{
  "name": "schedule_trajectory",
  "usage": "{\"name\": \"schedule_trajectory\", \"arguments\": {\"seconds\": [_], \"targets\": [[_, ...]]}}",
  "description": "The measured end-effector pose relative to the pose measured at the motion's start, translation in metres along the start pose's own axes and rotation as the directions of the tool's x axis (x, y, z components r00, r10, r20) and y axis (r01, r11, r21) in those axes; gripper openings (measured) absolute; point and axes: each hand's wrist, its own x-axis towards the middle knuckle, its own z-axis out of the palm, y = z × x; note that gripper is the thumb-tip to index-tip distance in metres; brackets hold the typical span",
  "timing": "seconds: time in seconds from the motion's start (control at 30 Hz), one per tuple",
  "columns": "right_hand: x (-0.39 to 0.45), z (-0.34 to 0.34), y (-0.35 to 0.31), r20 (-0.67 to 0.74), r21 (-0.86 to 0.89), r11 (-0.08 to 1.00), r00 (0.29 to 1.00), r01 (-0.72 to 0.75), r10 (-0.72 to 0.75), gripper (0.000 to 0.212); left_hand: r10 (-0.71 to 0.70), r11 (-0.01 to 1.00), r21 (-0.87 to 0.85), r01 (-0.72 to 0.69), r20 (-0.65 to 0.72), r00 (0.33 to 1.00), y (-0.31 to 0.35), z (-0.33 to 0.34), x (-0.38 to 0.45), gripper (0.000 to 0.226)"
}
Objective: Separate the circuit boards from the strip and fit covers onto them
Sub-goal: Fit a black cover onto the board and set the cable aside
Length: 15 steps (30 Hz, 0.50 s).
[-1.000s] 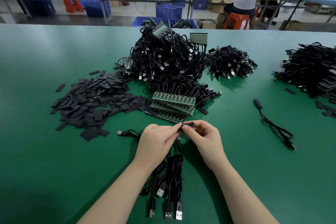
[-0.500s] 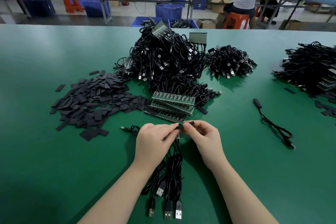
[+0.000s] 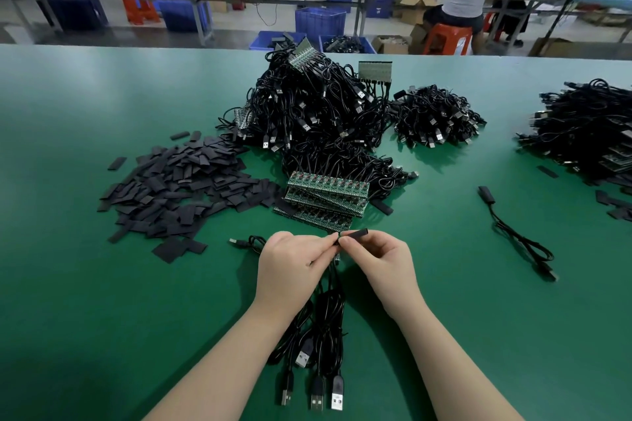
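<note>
- While the left hand pinches a small board, mostly hidden, the right hand pinches a black cover at its end.
- One covered cable lies at the right on the green surface.
- Board strips and loose covers wait farther away, so I judge much work is left.

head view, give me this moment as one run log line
left hand: pinches board end of cables | right hand: holds black cover at board | strips stack: behind hands
</note>
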Motion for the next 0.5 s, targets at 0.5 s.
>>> {"name": "schedule_trajectory", "arguments": {"seconds": [0.5], "targets": [[-0.0027,0.0007,-0.0052,0.023,0.004,1.000,0.999,0.023,-0.023,0.014,-0.026,0.999,0.024,0.025,0.027,0.999,0.0045,-0.0045,0.0021,0.025]]}}
